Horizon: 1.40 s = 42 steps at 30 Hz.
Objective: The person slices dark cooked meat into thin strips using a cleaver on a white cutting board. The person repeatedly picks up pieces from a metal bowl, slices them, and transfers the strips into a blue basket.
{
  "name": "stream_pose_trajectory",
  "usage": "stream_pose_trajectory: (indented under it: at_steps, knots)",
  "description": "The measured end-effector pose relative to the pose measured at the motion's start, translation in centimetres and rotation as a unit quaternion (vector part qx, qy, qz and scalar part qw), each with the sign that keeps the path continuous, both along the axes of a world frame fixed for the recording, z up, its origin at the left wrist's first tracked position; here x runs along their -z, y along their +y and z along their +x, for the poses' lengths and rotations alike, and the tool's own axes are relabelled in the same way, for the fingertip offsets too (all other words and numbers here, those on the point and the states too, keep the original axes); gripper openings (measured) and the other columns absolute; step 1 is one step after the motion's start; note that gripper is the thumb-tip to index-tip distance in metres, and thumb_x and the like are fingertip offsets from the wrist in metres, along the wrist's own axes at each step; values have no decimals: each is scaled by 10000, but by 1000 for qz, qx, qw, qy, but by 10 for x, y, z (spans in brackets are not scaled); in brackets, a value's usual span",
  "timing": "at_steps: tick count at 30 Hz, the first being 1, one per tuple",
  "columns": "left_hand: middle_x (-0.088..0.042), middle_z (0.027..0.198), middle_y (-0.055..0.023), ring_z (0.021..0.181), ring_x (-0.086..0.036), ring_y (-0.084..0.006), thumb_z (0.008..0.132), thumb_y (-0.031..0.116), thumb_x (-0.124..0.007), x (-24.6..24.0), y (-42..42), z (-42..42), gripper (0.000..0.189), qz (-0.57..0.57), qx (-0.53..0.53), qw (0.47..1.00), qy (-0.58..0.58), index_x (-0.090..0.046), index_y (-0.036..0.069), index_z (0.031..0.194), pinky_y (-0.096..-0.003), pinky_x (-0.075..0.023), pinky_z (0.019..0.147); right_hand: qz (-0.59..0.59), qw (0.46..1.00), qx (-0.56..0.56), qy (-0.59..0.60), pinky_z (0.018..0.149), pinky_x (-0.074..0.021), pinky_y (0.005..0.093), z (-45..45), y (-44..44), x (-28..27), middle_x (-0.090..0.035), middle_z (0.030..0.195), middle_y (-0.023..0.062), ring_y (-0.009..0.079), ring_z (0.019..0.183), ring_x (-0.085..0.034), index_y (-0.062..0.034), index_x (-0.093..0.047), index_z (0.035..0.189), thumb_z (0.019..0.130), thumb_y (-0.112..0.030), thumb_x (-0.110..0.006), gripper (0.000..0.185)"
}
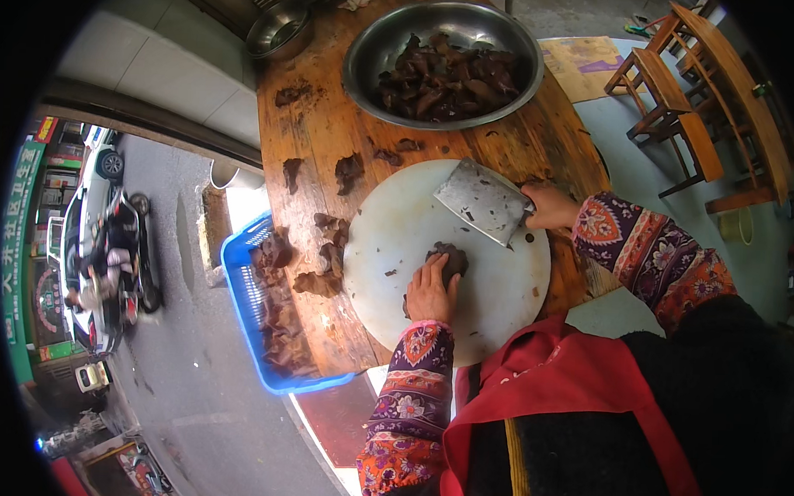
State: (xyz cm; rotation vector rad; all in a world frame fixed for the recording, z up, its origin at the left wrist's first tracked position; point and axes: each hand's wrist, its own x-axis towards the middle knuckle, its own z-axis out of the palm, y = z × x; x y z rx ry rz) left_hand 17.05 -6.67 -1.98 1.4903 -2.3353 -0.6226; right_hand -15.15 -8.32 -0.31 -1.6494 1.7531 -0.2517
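Note:
My left hand [430,290] presses on a dark brown piece of wood ear fungus [457,261] on a round white cutting board [391,215]. In my right hand [550,206] is the handle of a wide cleaver [484,200], its blade tilted over the upper right of the board, apart from the piece. Dark scraps stick to the blade and lie on the board. More fungus pieces [318,284] lie on the wooden table [316,133] left of the board. Beyond the board, a large steel bowl [354,66] holds many dark pieces.
A blue plastic basket [252,348] with brown pieces stands against the table's left edge. A smaller metal bowl [280,34] is at the far left corner. Wooden stools [662,80] stand on the right. Outside, a motorbike with riders [124,258] passes a white car.

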Motion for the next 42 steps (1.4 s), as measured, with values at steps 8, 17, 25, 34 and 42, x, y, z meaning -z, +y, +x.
stream_pose_trajectory:
  at_steps: [8, 17, 25, 34, 42]
  knots:
    - [-633, 1214, -57, 1149, -567, -261, 827, 253, -722, 14, 0, -3, 418, -92, 25, 995, -6, -595, 107, 1198, -386, -455, 953, -132, 988, -36, -70, 605, -524, 437, 71, 51, -45, -652, 833, 173, 318, 624, -641, -24, -560, 1147, 854, -128, -594, 313]
    - [-662, 1021, -40, 959, -637, -239, 836, 260, -717, 16, 3, -12, 252, -102, -59, 992, 53, -634, 88, 1000, -375, -503, 817, -33, 995, -95, 24, 622, -481, 518, 94, 62, -79, -641, 729, 187, 415, 700, -625, -3, -531, 1061, 893, -173, -529, 239]
    - [-654, 1030, -51, 1001, -607, -249, 809, 199, -737, 12, 4, -13, 208, -146, -71, 983, 91, -643, 97, 964, -366, -492, 858, -53, 981, -165, 87, 603, -487, 496, 99, 67, -81, -632, 722, 154, 377, 678, -626, -14, -539, 1102, 879, -136, -534, 254]
    - [-628, 891, -43, 862, -613, -259, 782, 206, -752, 6, 5, -25, 158, -93, -147, 978, 113, -639, 108, 835, -383, -480, 741, -22, 976, -181, 118, 608, -493, 490, 101, 66, -87, -634, 729, 152, 372, 695, -634, -14, -525, 1154, 870, -116, -530, 302]
    - [-620, 816, -49, 784, -611, -264, 767, 192, -764, 10, 0, -29, 145, -111, -183, 970, 119, -646, 108, 761, -386, -494, 693, -54, 971, -181, 143, 594, -504, 489, 122, 30, -48, -635, 758, 166, 392, 686, -632, -29, -526, 1103, 870, -121, -554, 252]
